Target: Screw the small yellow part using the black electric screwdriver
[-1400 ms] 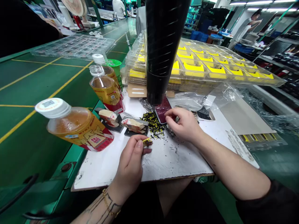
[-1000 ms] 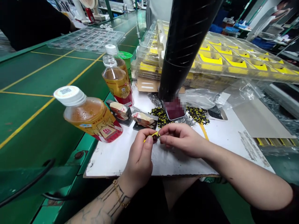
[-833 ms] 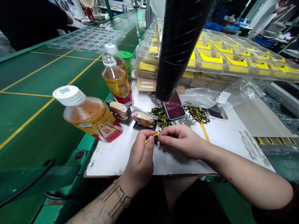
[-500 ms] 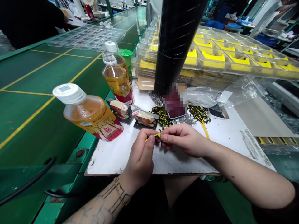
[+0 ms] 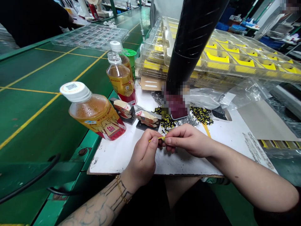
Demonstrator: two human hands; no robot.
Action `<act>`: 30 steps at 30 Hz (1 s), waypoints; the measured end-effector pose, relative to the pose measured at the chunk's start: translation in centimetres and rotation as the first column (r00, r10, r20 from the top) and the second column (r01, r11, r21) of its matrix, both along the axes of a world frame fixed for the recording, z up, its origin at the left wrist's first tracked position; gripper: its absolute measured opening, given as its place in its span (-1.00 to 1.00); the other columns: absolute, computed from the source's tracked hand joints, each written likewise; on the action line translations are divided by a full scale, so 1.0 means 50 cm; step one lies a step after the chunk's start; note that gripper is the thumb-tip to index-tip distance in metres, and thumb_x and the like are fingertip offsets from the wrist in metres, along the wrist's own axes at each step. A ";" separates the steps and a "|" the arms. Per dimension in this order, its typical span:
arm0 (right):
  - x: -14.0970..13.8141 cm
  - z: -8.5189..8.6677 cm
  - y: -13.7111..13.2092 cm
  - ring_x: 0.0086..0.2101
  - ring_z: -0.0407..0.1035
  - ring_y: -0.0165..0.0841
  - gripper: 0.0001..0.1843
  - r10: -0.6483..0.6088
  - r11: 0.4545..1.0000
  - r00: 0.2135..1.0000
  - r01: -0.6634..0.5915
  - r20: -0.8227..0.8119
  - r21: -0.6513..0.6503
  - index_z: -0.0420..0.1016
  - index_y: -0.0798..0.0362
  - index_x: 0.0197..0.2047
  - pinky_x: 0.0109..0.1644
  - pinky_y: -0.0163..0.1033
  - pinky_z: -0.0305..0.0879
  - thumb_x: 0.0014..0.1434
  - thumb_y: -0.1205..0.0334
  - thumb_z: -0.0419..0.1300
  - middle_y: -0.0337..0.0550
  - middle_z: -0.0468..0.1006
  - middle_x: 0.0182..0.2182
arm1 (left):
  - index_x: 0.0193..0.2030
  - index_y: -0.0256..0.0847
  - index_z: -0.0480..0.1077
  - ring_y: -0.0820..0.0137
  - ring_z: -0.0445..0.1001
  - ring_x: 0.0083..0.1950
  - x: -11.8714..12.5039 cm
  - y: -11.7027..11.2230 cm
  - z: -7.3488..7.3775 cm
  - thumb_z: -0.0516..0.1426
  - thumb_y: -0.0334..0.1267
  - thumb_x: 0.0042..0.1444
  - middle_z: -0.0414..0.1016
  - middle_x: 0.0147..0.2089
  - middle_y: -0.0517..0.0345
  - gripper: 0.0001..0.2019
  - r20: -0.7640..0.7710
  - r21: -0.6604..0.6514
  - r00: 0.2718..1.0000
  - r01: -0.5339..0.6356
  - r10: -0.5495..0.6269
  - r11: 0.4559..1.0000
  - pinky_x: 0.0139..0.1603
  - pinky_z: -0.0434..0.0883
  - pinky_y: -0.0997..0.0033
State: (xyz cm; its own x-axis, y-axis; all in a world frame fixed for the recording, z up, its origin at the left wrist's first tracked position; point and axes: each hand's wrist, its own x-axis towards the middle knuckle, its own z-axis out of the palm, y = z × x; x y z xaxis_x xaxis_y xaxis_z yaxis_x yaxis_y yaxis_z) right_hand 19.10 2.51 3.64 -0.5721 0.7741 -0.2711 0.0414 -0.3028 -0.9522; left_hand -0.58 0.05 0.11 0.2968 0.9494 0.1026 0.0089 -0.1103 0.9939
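My left hand and my right hand meet above a white board, both pinching a thin yellow strip. Its far end sits between the right fingertips and is partly hidden. Just beyond my fingers lie two heaps of small black-and-yellow bits. Between the heaps is a phone, its screen hidden by a pixelated patch. Two snack pieces on black cards lie left of my left hand.
Three drink bottles, the nearest lying on its side, and a green cup stand left of the board. A black pole rises before stacked yellow-lined plastic trays. A plastic bag lies on the right. A green bench extends left.
My hands have come together from apart, the right moving off the phone to join the left on the yellow strip. The camera view has shifted slightly.
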 end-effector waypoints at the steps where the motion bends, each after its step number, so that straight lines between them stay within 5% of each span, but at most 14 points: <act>1: 0.001 -0.002 0.000 -0.45 0.43 -0.52 -0.60 0.001 1.000 1.000 -0.001 -0.005 -0.015 0.60 0.28 -0.27 -0.31 -0.42 0.39 0.18 0.02 0.35 -0.08 0.57 -0.42 | -0.12 -0.16 0.37 0.35 0.41 -0.07 0.000 0.001 -0.002 -0.05 -0.18 0.46 0.46 -0.15 0.15 -0.78 -0.002 0.007 1.000 0.003 -0.003 1.000 0.00 0.32 0.35; 21: -0.005 -0.002 -0.003 -0.46 0.45 -0.54 -0.65 -0.033 0.993 0.997 0.026 -0.063 -0.114 0.60 0.27 -0.28 -0.33 -0.48 0.42 0.13 0.07 0.40 -0.10 0.58 -0.42 | -0.12 -0.18 0.36 0.36 0.42 -0.14 0.002 -0.003 -0.006 -0.06 -0.15 0.47 0.44 -0.19 0.16 -0.76 -0.002 0.004 1.000 -0.011 0.011 1.000 -0.05 0.35 0.32; 30: 0.000 -0.003 0.003 -0.41 0.45 -0.55 -0.70 -0.083 0.996 0.996 0.083 -0.011 -0.031 0.64 0.19 -0.20 -0.27 -0.47 0.41 0.15 0.09 0.38 -0.12 0.60 -0.37 | -0.13 -0.16 0.40 0.39 0.46 -0.18 0.007 -0.002 -0.007 -0.02 -0.14 0.44 0.49 -0.22 0.18 -0.77 0.043 -0.077 0.997 -0.054 0.057 0.996 -0.11 0.41 0.37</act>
State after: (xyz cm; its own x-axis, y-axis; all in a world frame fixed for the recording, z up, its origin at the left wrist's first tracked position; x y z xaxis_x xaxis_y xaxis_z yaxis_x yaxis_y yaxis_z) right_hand 19.12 2.66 3.50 -0.5095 0.8106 -0.2885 0.0034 -0.3333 -0.9428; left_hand -0.23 -0.05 -0.23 0.2401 0.9698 0.0422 -0.0325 -0.0354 0.9988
